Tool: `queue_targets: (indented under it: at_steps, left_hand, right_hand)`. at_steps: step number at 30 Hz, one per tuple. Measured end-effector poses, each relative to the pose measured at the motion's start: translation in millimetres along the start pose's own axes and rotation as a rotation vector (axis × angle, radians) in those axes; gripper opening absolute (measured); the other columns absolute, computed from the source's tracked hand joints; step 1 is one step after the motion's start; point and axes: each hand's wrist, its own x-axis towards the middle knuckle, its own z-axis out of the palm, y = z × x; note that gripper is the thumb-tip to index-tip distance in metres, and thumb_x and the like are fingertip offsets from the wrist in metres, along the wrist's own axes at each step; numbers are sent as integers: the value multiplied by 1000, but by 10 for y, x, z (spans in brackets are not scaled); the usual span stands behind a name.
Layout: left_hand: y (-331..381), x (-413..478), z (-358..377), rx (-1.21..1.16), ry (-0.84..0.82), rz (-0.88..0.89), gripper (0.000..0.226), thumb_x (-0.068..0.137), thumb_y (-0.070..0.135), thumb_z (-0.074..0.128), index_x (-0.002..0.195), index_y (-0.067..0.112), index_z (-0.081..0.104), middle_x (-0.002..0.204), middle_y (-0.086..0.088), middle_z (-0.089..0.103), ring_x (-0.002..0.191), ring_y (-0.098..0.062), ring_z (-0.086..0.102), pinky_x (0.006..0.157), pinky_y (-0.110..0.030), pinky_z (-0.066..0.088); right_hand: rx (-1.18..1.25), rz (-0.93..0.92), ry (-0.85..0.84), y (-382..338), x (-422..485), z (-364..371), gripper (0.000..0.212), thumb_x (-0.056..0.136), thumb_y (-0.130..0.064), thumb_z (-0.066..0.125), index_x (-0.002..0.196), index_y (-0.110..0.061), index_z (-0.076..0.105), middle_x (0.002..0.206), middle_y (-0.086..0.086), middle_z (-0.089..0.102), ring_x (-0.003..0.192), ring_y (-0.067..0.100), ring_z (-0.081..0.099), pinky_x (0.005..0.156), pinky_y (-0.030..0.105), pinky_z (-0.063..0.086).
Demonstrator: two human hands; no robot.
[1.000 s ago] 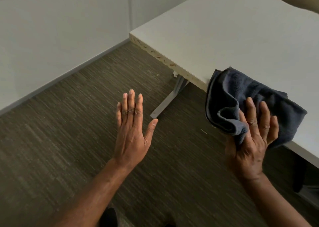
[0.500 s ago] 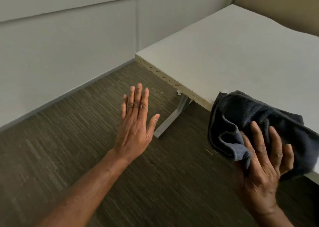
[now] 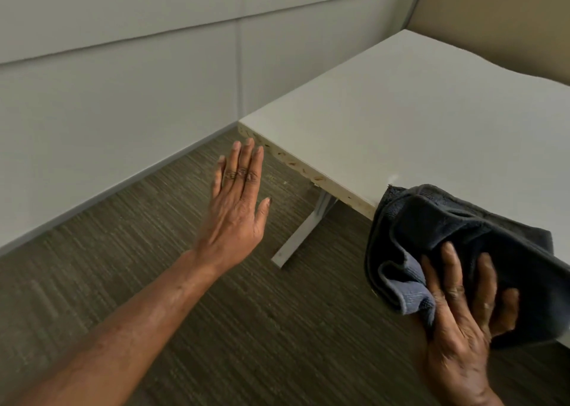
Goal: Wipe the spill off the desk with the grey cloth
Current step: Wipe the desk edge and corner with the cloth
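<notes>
1. The left hand (image 3: 236,208) is held flat and open over the carpet (image 3: 154,236), fingers together, gripping nothing — its fingertips reach near the desk's raw front corner.
2. The desk (image 3: 416,122) has a pale top; one metal leg (image 3: 303,231) shows beneath.
3. The right hand (image 3: 462,322) clutches the grey cloth (image 3: 438,230), bunched — it overlaps the desk's near edge.

office | desk (image 3: 416,122) | carpet floor (image 3: 277,328) | panelled wall (image 3: 123,66)
</notes>
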Motion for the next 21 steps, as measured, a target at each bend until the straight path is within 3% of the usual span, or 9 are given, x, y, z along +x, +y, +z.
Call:
queue_targets:
  at_steps: [6,9,11,16,21]
  left_hand:
    - [-300,256,-27,-77,-30,-49,91,96,10,60,164,3,0,174,-14,-3,162,-27,-7,131,-52,2]
    - [-406,344,-45,-120,-28,-62,91,95,5,58,165,5,-1,175,-10,-4,161,-21,-11,132,-46,-3]
    - [-451,374,-40,-126,-40,-45,93,95,3,57,165,7,-3,175,-8,-5,161,-19,-12,132,-45,-2]
    - [-546,406,8,-66,-11,16,96,92,-1,59,164,5,-4,175,-9,-5,161,-22,-12,131,-44,-4]
    - [-648,414,88,-66,19,60,97,88,-11,56,165,6,-1,175,-10,1,162,-24,-8,131,-52,3]
  right_hand:
    - [-18,9,19,-148,92,83,55,104,-44,29,151,-16,39,170,-12,12,158,26,6,124,44,-6]
    - [-35,10,31,-200,131,105,55,97,-38,42,146,-12,46,170,-11,12,158,25,7,124,42,-6]
    - [-46,31,38,-226,139,112,57,94,-36,44,146,-13,46,169,-13,12,158,23,7,124,41,-6]
    - [-53,104,37,-290,134,133,59,105,-53,24,150,-20,41,169,-17,13,158,22,9,125,40,-6]
    - [-104,70,32,-331,189,203,55,103,-51,26,150,-24,36,169,-20,4,158,17,-1,125,36,-10]
